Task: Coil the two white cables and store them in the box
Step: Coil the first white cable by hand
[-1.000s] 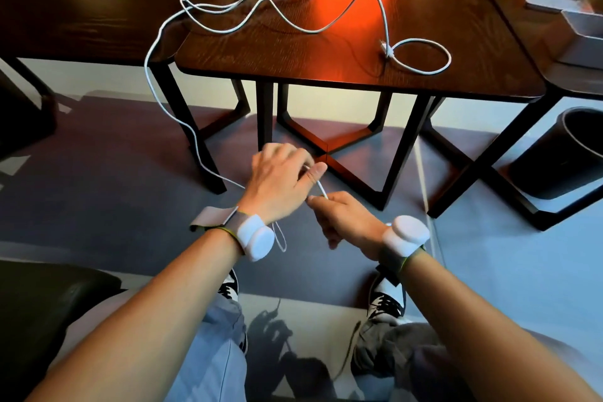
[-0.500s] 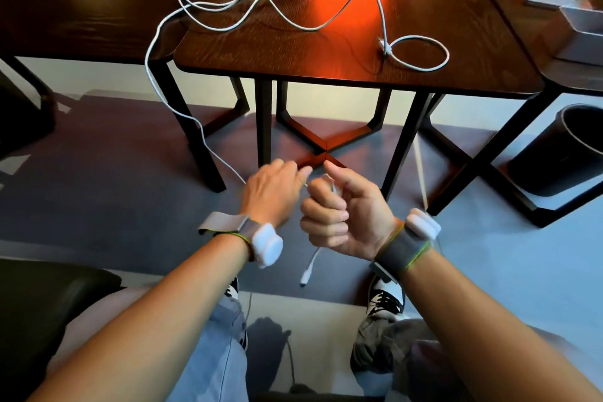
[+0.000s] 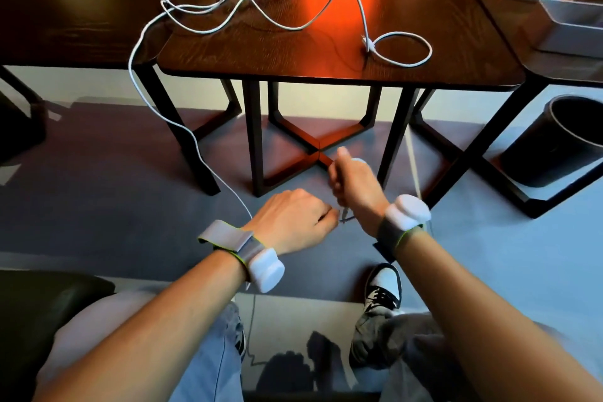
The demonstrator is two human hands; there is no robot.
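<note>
Both hands are held low in front of the knees, above the floor and below the counter (image 3: 326,72) edge. The left hand (image 3: 290,222) is closed loosely, and its fingers (image 3: 321,217) are pinched on 1 white cable (image 3: 137,52). This cable is seen to run from the counter top, over its left edge, down to the left hand. The right hand (image 3: 354,181) is closed in a fist just beside the left one; a thin piece of cable is seen at it, but the picture is blurred there and the grip cannot be told exactly. A 2nd cable (image 3: 401,49) lies on the counter, with a loop near the right front edge. The box (image 3: 574,26) stands on another counter at the right, well apart from the hands.
</note>
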